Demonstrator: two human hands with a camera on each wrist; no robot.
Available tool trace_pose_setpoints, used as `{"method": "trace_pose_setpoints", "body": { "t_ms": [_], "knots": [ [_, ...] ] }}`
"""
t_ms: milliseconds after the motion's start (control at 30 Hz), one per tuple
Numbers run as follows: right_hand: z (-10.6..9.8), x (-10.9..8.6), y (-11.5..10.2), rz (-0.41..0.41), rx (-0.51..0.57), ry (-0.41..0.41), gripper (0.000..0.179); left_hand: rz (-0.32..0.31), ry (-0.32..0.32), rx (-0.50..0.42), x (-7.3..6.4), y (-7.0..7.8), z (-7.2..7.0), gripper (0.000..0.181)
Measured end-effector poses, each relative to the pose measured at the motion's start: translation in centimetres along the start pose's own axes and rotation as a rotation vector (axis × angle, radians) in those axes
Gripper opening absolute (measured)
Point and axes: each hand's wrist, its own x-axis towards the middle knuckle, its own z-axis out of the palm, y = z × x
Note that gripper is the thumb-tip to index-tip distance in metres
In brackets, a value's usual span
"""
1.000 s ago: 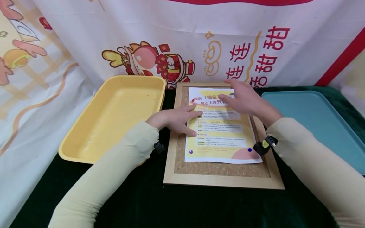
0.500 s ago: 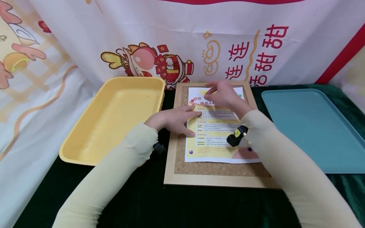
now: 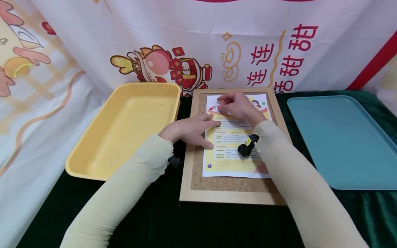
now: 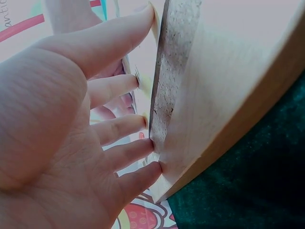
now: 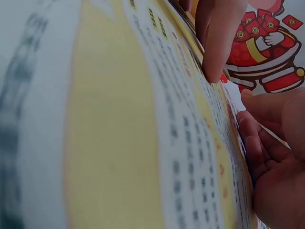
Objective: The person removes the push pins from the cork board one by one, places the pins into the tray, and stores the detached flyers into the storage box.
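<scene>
A printed yellow-and-white poster (image 3: 224, 165) lies on a wood-framed corkboard (image 3: 235, 186). Spread fingers of my left hand (image 3: 194, 131) rest on the poster's left side; the left wrist view shows them straight, tips at the board. Over the poster's top part, my right hand (image 3: 243, 107) has bent fingers and holds nothing visible. Its thumb (image 5: 271, 105) is close to a red push pin (image 3: 211, 109) at the upper left corner. A purple push pin (image 3: 209, 165) sits lower left, a green push pin (image 3: 263, 103) upper right. My right forearm covers the lower right corner.
A deep yellow tray (image 3: 93, 172) stands left of the board, and a flat blue-green tray (image 3: 350, 144) lies to its right. Dark green cloth (image 3: 217, 224) covers the table. A printed white cloth (image 3: 186, 24) hangs behind.
My right hand has moved left from the poster's upper right towards the red push pin, its fingers bending. The forearm now hides the blue push pin. My left hand stays put.
</scene>
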Motion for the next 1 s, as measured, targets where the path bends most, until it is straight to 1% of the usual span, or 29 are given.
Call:
{"method": "trace_pose_setpoints", "body": {
  "t_ms": [167, 333, 467, 800, 1000],
  "knots": [
    [0.6, 0.2, -0.3, -0.008, -0.019, -0.001, 0.029, -0.010, 0.003, 0.002, -0.1, 0.1, -0.1, 0.089],
    [1.1, 0.3, -0.5, -0.024, -0.061, 0.033, 0.024, -0.008, 0.003, 0.004, -0.1, 0.1, -0.2, 0.088],
    [1.4, 0.4, -0.5, -0.029, -0.074, 0.050, 0.022, -0.009, 0.001, 0.002, -0.1, 0.1, 0.0, 0.088],
    [2.1, 0.3, -0.6, -0.026, -0.069, 0.098, 0.014, 0.015, 0.010, 0.016, -0.1, 0.1, 0.1, 0.088],
    [2.0, 0.2, -0.8, 0.000, -0.068, 0.112, 0.013, 0.016, 0.009, 0.010, 0.0, 0.0, 0.1, 0.088]
  ]
}}
